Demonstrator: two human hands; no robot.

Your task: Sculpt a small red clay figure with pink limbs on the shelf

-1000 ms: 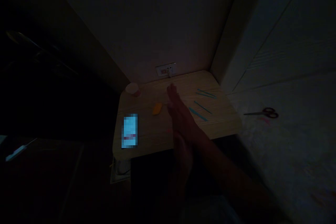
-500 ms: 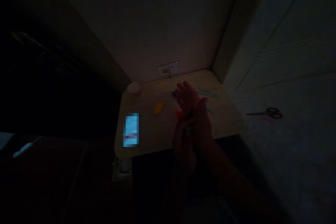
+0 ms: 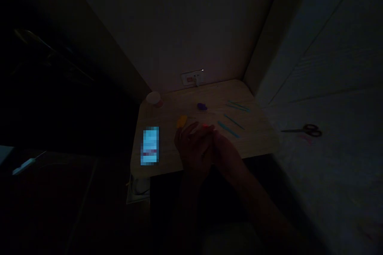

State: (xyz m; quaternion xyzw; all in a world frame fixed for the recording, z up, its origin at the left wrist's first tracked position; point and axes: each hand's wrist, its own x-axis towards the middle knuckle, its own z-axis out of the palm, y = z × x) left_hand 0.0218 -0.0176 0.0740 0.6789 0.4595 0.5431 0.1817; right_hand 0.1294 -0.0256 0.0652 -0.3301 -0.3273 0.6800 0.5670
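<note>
My left hand (image 3: 194,151) and my right hand (image 3: 227,153) meet over the front of a small wooden table (image 3: 167,159). The fingers of the left are curled and partly apart, with their tips against the right hand. My right hand is closed, thumb side toward the left. Whatever lies between them is hidden in the dark. Just beyond the fingers sits a small red piece (image 3: 205,126). An orange piece (image 3: 182,121) lies by the left fingertips, and a purple lump (image 3: 202,106) rests farther back. Blue-green sticks (image 3: 229,129) are right of my hands.
A lit phone (image 3: 150,146) lies at the table's left, with a pale cup (image 3: 154,99) behind it. Scissors (image 3: 305,130) rest on the pale surface to the right. A wall socket (image 3: 193,78) with a plug is above the back edge. The room is very dark.
My right hand, open and stretched upward before, has lowered and closed. The left has moved leftward and turned over. The green bit seen between them is now hidden; the purple lump and more sticks are uncovered.
</note>
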